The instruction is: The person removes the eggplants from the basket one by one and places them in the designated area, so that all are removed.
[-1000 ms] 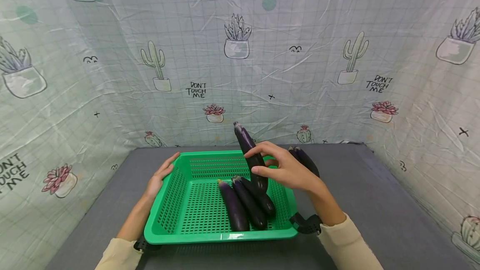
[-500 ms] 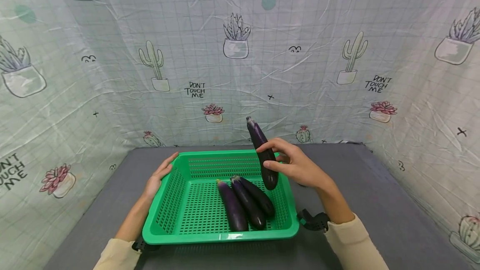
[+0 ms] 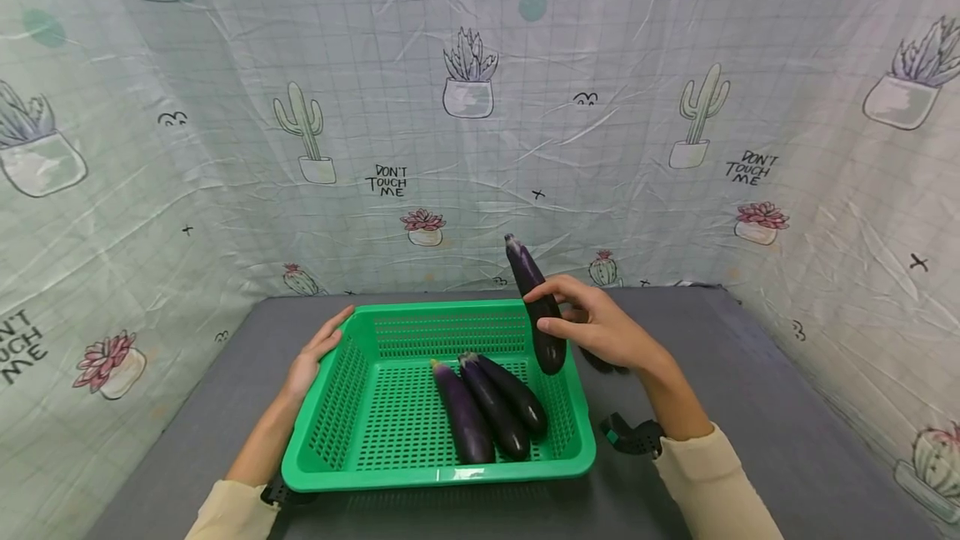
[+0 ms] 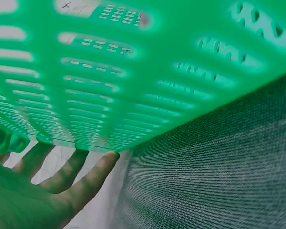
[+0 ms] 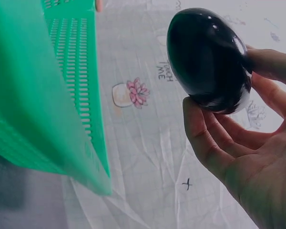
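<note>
My right hand (image 3: 603,327) holds up a dark purple eggplant (image 3: 525,269) between thumb and fingers, tilted with its stem end upward, over the right side of a green plastic basket (image 3: 360,482). In the right wrist view the eggplant (image 5: 207,59) shows its glossy rounded end, gripped from both sides. On the basket's left side my left hand (image 3: 311,361) rests with fairly straight fingers; the left wrist view has its fingertips against the slotted wall (image 4: 86,102). Inside the basket three eggplants lie side by side: one on the left (image 3: 463,419), a middle one (image 3: 495,411) and a right one (image 3: 517,394).
Beyond the basket's right wall, dark eggplants (image 3: 597,361) lie on the grey table (image 3: 750,407), mostly hidden behind my right hand. A cactus-printed sheet (image 3: 600,215) encloses the table at the back and sides.
My right hand has carried the held eggplant to the right, from above the other eggplants toward the basket's right wall. The left hand has stayed on the basket's left side.
</note>
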Demonstrator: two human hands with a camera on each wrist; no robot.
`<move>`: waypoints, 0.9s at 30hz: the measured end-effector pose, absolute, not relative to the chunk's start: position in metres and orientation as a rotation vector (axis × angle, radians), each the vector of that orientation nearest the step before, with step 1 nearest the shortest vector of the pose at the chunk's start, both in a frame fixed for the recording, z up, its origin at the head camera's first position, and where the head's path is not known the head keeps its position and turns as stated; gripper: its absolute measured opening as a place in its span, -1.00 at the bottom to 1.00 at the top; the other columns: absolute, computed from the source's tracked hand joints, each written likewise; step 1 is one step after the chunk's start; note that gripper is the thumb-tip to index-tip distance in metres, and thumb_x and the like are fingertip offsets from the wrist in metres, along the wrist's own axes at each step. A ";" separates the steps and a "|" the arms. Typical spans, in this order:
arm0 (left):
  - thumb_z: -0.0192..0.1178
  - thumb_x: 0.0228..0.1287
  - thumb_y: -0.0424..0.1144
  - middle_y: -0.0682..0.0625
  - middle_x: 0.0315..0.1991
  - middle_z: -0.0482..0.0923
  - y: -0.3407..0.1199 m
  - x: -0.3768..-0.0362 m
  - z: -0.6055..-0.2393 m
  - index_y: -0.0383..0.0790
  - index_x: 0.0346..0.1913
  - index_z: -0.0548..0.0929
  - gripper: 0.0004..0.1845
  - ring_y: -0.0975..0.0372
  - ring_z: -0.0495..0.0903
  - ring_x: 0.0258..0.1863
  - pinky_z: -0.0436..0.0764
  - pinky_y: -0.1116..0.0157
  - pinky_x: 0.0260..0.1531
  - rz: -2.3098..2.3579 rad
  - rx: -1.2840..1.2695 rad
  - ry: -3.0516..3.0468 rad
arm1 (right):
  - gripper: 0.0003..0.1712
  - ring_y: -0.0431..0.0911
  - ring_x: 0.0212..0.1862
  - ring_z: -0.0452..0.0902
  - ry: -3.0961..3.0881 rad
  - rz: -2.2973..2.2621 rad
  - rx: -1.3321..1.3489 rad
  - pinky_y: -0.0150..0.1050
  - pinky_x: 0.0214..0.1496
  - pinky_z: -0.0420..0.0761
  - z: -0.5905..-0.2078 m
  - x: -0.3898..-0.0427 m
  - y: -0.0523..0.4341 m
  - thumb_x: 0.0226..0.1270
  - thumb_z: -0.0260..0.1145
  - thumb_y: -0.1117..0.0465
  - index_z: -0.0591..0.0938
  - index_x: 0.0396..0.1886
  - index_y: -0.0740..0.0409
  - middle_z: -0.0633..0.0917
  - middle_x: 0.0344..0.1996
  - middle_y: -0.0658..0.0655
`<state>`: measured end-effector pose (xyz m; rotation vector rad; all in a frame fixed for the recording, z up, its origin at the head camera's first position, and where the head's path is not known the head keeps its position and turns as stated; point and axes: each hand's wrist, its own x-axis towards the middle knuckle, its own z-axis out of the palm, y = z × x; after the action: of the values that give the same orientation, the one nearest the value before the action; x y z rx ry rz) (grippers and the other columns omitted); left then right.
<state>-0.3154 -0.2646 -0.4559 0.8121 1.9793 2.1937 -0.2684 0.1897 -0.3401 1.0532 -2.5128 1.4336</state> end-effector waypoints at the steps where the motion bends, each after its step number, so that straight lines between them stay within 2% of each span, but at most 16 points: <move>1: -0.41 0.76 -0.26 0.34 0.41 0.34 -0.265 -0.315 -0.456 -0.42 0.66 -0.23 -0.40 0.46 0.53 0.30 0.58 0.47 0.23 2.193 0.812 1.980 | -0.65 0.09 0.26 0.47 -2.518 1.432 1.047 0.10 0.22 0.58 -0.341 -0.269 0.191 0.56 0.29 0.18 0.59 0.27 -0.05 0.55 0.32 0.11; 10: -0.39 0.76 -0.25 0.35 0.40 0.37 -0.265 -0.314 -0.456 -0.41 0.66 -0.21 -0.40 0.47 0.53 0.30 0.58 0.47 0.24 2.185 0.795 1.996 | -0.64 0.11 0.24 0.49 -2.540 1.427 0.999 0.09 0.19 0.58 -0.348 -0.279 0.201 0.54 0.31 0.17 0.60 0.27 -0.06 0.57 0.30 0.12; 16: -0.36 0.76 -0.20 0.29 0.42 0.24 -0.264 -0.314 -0.453 -0.47 0.64 -0.19 -0.37 0.53 0.50 0.28 0.55 0.53 0.22 2.120 0.742 2.133 | -0.62 0.17 0.29 0.49 -2.543 1.438 0.941 0.15 0.21 0.58 -0.347 -0.282 0.212 0.53 0.32 0.16 0.60 0.28 -0.07 0.54 0.33 0.13; 20: -0.34 0.76 -0.18 0.25 0.44 0.18 -0.264 -0.313 -0.454 -0.47 0.64 -0.16 -0.37 0.56 0.47 0.28 0.53 0.56 0.21 2.089 0.714 2.191 | -0.62 0.30 0.46 0.36 -2.544 1.459 0.910 0.31 0.34 0.52 -0.348 -0.283 0.220 0.54 0.32 0.16 0.59 0.29 -0.03 0.49 0.40 0.19; 27: -0.34 0.76 -0.22 0.34 0.42 0.26 -0.264 -0.314 -0.455 -0.47 0.64 -0.14 -0.38 0.54 0.49 0.28 0.54 0.55 0.20 2.115 0.743 2.165 | -0.61 0.41 0.55 0.18 -2.547 1.475 0.895 0.47 0.45 0.32 -0.351 -0.288 0.234 0.55 0.30 0.18 0.58 0.30 0.01 0.42 0.47 0.25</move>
<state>-0.3137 -0.2645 -0.4551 0.7427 2.1651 2.1149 -0.2885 0.2336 -0.3509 0.8948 -2.5469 1.4746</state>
